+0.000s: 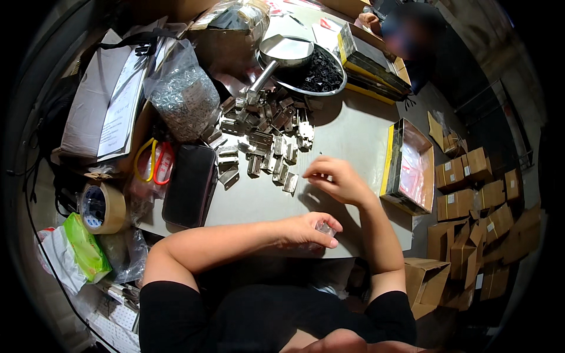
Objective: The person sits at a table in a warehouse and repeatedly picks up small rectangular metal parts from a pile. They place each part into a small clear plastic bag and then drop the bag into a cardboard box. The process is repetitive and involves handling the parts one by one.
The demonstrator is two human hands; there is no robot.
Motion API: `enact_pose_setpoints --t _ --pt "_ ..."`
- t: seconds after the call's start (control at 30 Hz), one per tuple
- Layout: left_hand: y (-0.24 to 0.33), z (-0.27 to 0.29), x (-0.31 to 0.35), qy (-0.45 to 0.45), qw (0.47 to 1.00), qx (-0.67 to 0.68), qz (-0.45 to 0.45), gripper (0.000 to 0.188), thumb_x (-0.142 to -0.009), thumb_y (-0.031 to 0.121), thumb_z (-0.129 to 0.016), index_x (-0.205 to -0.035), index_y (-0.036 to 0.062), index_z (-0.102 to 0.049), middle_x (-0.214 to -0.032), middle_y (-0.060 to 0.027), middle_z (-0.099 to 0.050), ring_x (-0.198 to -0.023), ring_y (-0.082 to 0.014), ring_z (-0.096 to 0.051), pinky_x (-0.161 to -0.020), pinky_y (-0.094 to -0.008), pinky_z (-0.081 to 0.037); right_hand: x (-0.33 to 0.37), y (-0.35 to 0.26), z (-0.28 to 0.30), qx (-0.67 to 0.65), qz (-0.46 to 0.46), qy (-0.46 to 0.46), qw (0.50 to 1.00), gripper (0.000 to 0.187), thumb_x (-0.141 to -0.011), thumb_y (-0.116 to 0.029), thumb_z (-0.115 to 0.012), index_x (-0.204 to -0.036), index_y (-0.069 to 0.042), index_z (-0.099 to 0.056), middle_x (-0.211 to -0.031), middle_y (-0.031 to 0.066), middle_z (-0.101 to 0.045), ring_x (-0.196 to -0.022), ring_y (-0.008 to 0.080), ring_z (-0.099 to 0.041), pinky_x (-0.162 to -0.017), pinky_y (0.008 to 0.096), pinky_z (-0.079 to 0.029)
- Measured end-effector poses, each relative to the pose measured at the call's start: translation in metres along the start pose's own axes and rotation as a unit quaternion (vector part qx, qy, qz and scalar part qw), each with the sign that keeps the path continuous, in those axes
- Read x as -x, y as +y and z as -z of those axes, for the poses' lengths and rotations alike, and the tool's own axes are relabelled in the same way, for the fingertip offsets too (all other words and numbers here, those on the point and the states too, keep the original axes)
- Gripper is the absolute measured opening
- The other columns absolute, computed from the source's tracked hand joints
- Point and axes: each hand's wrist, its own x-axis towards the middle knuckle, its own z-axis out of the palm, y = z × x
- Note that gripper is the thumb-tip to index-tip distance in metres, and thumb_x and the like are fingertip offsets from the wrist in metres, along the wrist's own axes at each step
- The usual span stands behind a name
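Clear plastic [323, 227] — in left hand [306, 230]

On the bench [356, 135], the brackets [262, 138] lie heaped to the left of my right fingers [319, 167]. Behind the heap sits the basin [322, 93], a scoop [286, 52] over it. Left of the heap stands a bag of small parts [188, 100]; nearer me lies the pouch [188, 185], with the tape roll [115, 209] farther left. Right of my right fingers is an open box [391, 162] with packets [412, 170] in it; beyond the bench, cartons [459, 203].

Left: a roll of brown packing tape [113, 209], yellow-and-red-handled scissors [155, 160] beside a black case [188, 185]. Right: piled cardboard boxes [458, 203].
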Motion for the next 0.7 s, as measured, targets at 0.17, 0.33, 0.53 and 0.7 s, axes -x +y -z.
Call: enact_pose_setpoints --t 0.17,0.33,0.53,0.7 --pt "-0.008 0.004 -0.004 -0.020 1.000 -0.010 -0.022 0.049 -0.080 0.015 -0.077 -0.120 0.0077 -0.050 -0.084 0.0028 -0.053 -0.073 -0.0061 -0.051 -0.061 -0.0203 -0.041 -0.022 -0.003 -0.020 0.045 0.011 -0.030 0.998 0.027 -0.075 0.000 -0.073 -0.101 -0.006 -0.067 -0.102 0.0107 -0.057 -0.090 0.0270 -0.061 -0.077 0.0351 -0.051" --pt "-0.012 0.003 -0.005 -0.038 0.999 0.013 -0.026 0.048 -0.081 0.011 -0.076 -0.120 0.0065 -0.048 -0.079 0.0037 -0.049 -0.070 -0.0057 -0.048 -0.061 -0.0202 -0.041 -0.018 0.008 -0.016 0.069 0.010 -0.089 0.994 0.021 -0.072 -0.001 -0.076 -0.091 -0.003 -0.067 -0.105 0.0105 -0.055 -0.088 0.0257 -0.059 -0.075 0.0338 -0.051" --pt "-0.011 0.003 -0.004 -0.044 0.998 0.023 -0.024 0.046 -0.082 0.009 -0.075 -0.120 0.0057 -0.048 -0.078 0.0033 -0.049 -0.067 -0.0061 -0.047 -0.058 -0.0213 -0.040 -0.039 0.017 -0.001 0.002 -0.106 -0.008 0.994 0.015 -0.072 -0.004 -0.077 -0.083 -0.002 -0.066 -0.110 0.0111 -0.056 -0.085 0.0241 -0.060 -0.074 0.0325 -0.050" --pt "-0.011 0.004 -0.004 -0.051 0.998 0.033 -0.024 0.047 -0.082 0.008 -0.075 -0.119 0.0049 -0.048 -0.079 0.0024 -0.049 -0.067 -0.0072 -0.048 -0.058 -0.0219 -0.041 -0.047 0.014 -0.020 0.158 0.081 -0.003 0.984 0.017 -0.072 -0.007 -0.077 -0.087 -0.005 -0.068 -0.122 0.0152 -0.054 -0.101 0.0325 -0.059 -0.084 0.0377 -0.050"
